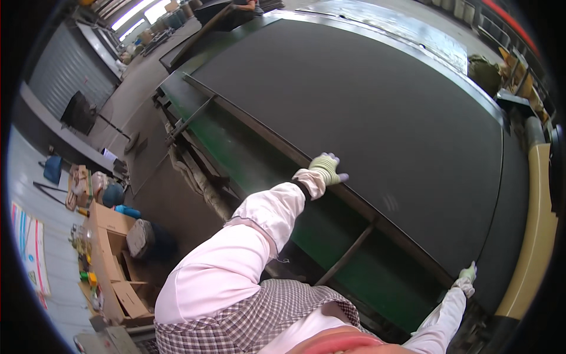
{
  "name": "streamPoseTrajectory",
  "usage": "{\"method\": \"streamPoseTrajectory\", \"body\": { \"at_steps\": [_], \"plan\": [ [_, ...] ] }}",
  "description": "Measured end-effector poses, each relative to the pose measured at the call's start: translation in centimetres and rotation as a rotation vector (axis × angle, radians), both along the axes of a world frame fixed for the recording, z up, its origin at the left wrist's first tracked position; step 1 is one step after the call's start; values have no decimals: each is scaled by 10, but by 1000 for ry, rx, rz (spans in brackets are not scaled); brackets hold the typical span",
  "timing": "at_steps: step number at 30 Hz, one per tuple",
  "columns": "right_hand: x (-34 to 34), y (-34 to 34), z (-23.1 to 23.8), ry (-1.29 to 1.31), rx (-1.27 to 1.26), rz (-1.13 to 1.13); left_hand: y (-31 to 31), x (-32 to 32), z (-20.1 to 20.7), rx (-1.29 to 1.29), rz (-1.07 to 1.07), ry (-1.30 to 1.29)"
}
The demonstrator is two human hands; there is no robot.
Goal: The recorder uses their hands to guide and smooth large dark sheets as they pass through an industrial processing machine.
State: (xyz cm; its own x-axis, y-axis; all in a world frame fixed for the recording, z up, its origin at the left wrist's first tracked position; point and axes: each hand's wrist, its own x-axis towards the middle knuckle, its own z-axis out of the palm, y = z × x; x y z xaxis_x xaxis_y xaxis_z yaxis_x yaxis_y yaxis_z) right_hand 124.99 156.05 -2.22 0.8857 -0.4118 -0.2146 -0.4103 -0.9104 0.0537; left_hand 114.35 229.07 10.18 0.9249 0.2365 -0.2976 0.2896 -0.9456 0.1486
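Sheet [365, 124] before your left hand [325, 169] and right hand [467, 274], roller [535, 224] right of both, boxes [112, 220] left of both.

left hand [326, 169] on dark sheet [377, 112] | right hand [469, 273] by its corner (gloved)

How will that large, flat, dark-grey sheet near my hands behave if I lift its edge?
The large, flat, dark-grey sheet is likely heavy, given its broad spread. It looks thin, so it may sag. Its mostly matte surface probably isn't very slippery.
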Motion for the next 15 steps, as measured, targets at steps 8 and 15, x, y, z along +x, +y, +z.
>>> {"method": "streamPoseTrajectory", "body": {
  "at_steps": [8, 15],
  "plan": [
    [-37, 38, 25, -53, -275, -38, -135, -14, -55, -68, -129, 15],
    [-47, 208, 25, -771, 328, 912, -243, -6, -46, -122, -344, -10]
  ]
}}
